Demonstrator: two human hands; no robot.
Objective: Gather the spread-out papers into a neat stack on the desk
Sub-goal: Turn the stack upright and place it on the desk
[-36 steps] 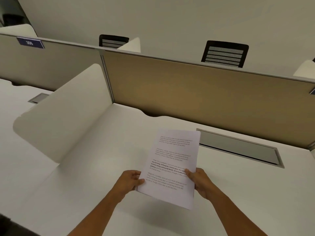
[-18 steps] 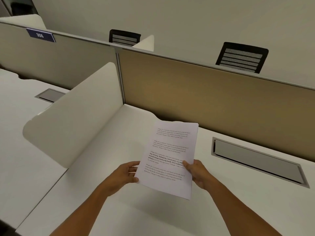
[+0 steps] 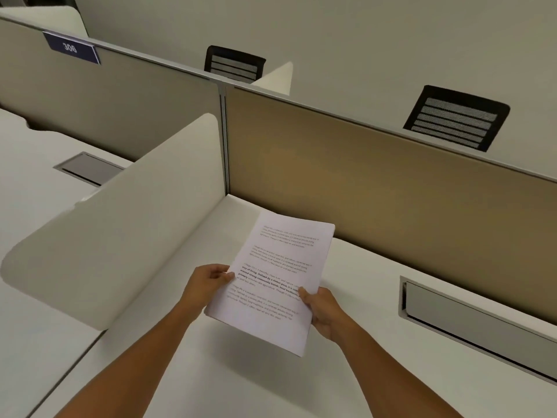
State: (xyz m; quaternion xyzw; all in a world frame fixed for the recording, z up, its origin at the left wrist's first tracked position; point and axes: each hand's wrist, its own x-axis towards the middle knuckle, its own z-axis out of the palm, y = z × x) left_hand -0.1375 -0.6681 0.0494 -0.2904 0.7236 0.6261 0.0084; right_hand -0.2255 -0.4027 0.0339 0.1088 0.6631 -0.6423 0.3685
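A stack of white printed papers (image 3: 277, 267) is held above the white desk (image 3: 168, 351), tilted with its far end raised toward the tan partition. My left hand (image 3: 206, 286) grips the stack's left edge, thumb on top of the page. My right hand (image 3: 324, 312) grips the right edge lower down, thumb pressed on the printed text. The sheets look aligned into one bundle. A shadow of the stack falls on the desk beneath it.
A white curved divider (image 3: 120, 224) stands to the left. A tan partition (image 3: 391, 188) runs along the back. A grey cable tray (image 3: 476, 324) is sunk in the desk at right. Two black chair backs (image 3: 456, 119) rise behind the partition.
The view has swung to the left and the stack with both hands sits slightly closer to the back partition. Both hands keep the same grip.
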